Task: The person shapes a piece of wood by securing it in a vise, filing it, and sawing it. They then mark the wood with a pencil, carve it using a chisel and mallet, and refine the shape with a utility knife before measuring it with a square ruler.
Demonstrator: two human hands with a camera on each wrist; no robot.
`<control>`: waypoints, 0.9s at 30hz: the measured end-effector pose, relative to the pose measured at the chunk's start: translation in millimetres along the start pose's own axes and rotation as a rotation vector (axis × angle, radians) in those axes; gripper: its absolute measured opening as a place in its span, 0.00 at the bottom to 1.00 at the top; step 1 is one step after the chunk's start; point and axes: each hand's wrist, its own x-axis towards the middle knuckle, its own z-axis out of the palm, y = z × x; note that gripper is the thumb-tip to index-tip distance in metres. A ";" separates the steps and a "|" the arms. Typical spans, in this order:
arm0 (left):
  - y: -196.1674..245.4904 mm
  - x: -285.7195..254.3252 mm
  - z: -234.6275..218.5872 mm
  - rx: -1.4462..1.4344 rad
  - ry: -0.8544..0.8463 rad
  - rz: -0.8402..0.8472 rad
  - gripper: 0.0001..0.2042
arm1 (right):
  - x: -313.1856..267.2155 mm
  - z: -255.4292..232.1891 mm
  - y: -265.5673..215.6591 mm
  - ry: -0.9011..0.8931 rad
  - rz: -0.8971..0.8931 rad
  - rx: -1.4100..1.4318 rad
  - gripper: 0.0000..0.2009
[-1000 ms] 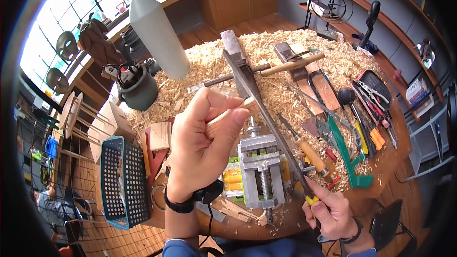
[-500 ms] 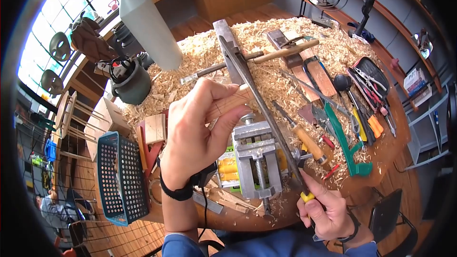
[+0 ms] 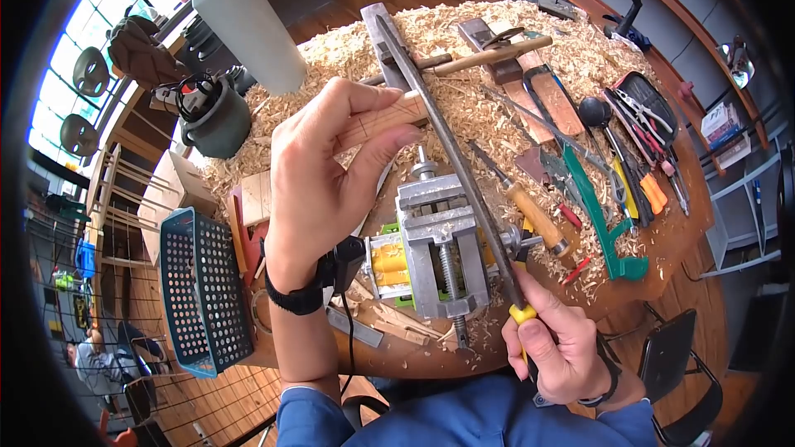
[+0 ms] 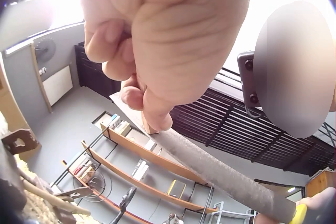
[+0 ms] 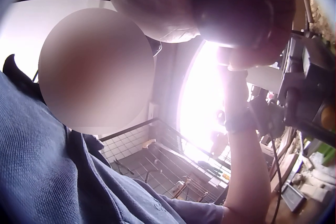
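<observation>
In the head view the left hand (image 3: 319, 174) pinches a small wooden piece (image 3: 377, 120) with pencil lines between thumb and fingers. A long dark metal file (image 3: 464, 170) lies across the end of that piece. Its yellow handle end (image 3: 522, 314) is gripped by the right hand (image 3: 559, 343), low on the right. From the left wrist view, the left hand (image 4: 173, 35) holds the wood beside the file's flat face (image 4: 210, 169). The right wrist view shows the right hand (image 5: 210, 8) round a dark handle end, partly in glare. Below the file stands a metal vise (image 3: 443, 244).
Wood shavings (image 3: 348, 54) cover the back of the table. A teal basket (image 3: 207, 294) and a dark pot (image 3: 217, 120) stand left. A wooden-handled tool (image 3: 537, 217), a green saw (image 3: 592, 207) and pliers (image 3: 646, 128) lie right. A plastic bottle (image 3: 252, 29) stands behind.
The head view has tilted, so the table sits higher in it. The file's tip has moved up and left relative to the wooden piece, and both hands keep their holds.
</observation>
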 end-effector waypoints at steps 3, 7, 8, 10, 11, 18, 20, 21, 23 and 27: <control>-0.6 -0.6 0.1 -0.037 0.023 -0.012 0.13 | -0.2 2.2 1.1 0.024 0.013 0.012 0.29; -0.3 -0.6 -1.0 -0.066 0.012 -0.020 0.12 | 2.9 0.2 0.9 0.012 0.000 -0.005 0.27; -0.8 -0.7 -2.3 -0.068 0.011 -0.018 0.12 | 4.2 -0.7 1.0 0.008 0.002 -0.001 0.27; -2.1 -1.7 -5.7 -0.111 -0.100 -0.012 0.14 | 7.1 0.4 4.7 0.032 -0.009 -0.006 0.27; 0.2 -1.4 -2.9 -0.112 -0.099 -0.009 0.14 | 8.3 0.7 5.9 0.053 -0.021 -0.010 0.27; -0.1 1.7 5.9 -0.083 -0.025 0.025 0.11 | -2.6 -3.2 6.5 0.054 0.020 -0.016 0.26; 6.8 -1.7 13.3 -0.102 -0.076 0.047 0.12 | 2.6 -6.6 6.3 0.089 0.023 -0.016 0.26; 9.4 -2.4 16.4 -0.118 -0.119 0.069 0.12 | 4.2 -8.7 6.4 0.117 0.024 -0.018 0.26; 5.1 -2.4 18.7 -0.192 -0.102 0.025 0.12 | 1.0 -9.2 7.5 0.113 0.024 -0.026 0.26; 6.5 -3.3 19.7 -0.151 -0.094 -0.047 0.14 | -0.8 -4.5 9.7 0.115 -0.012 -0.053 0.27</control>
